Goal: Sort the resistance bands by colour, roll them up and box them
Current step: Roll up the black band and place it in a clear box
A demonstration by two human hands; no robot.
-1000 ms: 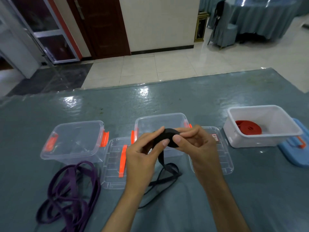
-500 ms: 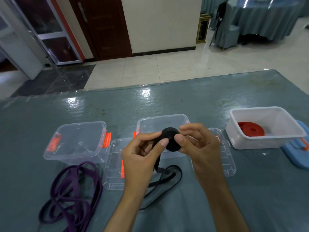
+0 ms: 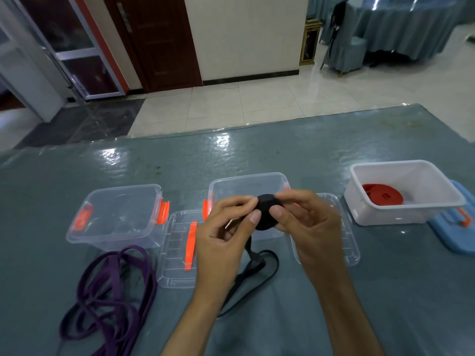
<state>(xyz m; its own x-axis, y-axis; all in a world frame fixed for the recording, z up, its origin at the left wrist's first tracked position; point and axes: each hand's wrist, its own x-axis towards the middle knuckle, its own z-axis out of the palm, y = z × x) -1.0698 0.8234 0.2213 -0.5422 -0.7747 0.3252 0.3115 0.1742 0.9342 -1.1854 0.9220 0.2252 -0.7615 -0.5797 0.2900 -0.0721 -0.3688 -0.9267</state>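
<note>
A black resistance band (image 3: 266,213), partly wound into a tight roll, is held above the table in front of the middle clear box (image 3: 246,182). My left hand (image 3: 223,237) and my right hand (image 3: 305,224) pinch the roll from either side. Its loose tail (image 3: 257,268) hangs down and lies looped on the table. A purple band (image 3: 113,286) lies unrolled at the near left. A red rolled band (image 3: 383,197) sits in the white box (image 3: 406,217) at the right.
A second clear box with orange latches (image 3: 115,214) stands at the left. Two clear lids (image 3: 177,250) (image 3: 344,237) lie beside the middle box. A blue lid (image 3: 455,227) lies by the white box. The table has a grey-green glossy cover (image 3: 257,155).
The black roll has grown a little thicker and the loose tail on the table has shortened. Both hands stay in the same place.
</note>
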